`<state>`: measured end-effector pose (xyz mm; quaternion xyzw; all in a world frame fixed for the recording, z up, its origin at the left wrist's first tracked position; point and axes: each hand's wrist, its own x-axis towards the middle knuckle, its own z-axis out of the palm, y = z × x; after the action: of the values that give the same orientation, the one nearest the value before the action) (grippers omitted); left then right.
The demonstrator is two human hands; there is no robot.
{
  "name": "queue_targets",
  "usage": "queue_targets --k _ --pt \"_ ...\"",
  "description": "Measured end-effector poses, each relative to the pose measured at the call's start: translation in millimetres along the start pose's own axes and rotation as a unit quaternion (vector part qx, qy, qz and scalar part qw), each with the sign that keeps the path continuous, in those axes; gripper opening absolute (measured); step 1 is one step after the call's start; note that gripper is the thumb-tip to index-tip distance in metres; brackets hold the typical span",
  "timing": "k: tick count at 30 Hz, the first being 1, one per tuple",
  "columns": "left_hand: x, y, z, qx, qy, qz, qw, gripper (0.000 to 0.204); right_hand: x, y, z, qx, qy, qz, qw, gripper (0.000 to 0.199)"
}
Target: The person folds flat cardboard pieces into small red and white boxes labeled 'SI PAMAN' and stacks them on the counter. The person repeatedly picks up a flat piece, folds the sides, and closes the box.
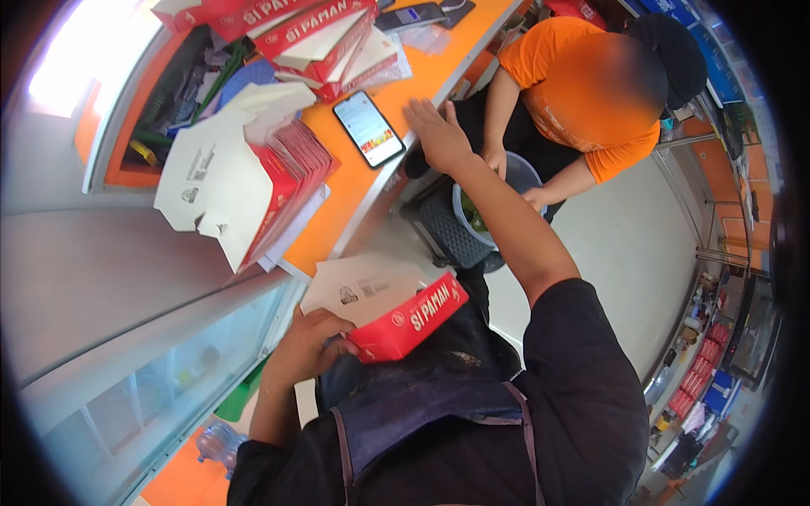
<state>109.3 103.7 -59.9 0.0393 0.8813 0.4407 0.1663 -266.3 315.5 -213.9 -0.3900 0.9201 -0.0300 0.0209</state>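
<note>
My left hand (314,341) grips the near left corner of a red and white cardboard food box (413,312), held in front of my apron. Its white lid panel stands raised, and the red side faces me. My right arm reaches forward, and my right hand (443,139) is open, its fingers stretched out at the orange counter's edge. Just left of those fingertips a phone (369,128) with a lit screen lies on the counter (316,240). Nested red and white box blanks (224,177) are stacked on the counter to the left.
More red and white boxes (316,42) are piled at the counter's far end. Across from me a person in an orange shirt (582,93) has both hands at a pale bucket (464,202) with something green inside, beside a dark crate (440,232). Shelves (700,363) line the right.
</note>
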Motion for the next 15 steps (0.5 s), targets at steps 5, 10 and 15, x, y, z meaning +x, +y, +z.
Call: queue_targets --k 5,10,15 --pt "-1 4 -12 0.012 0.059 0.055 0.997 0.036 -12 -6 16 0.051 0.045 0.027 0.997 0.073" --pt "-9 31 -18 0.099 0.038 0.031 0.994 0.066 -10 -15 -7 0.018 0.135 0.045 0.99 0.077" --pt "-8 30 -20 0.147 0.101 0.072 0.981 0.076 -13 -11 -4 0.02 0.071 0.035 0.997 0.077"
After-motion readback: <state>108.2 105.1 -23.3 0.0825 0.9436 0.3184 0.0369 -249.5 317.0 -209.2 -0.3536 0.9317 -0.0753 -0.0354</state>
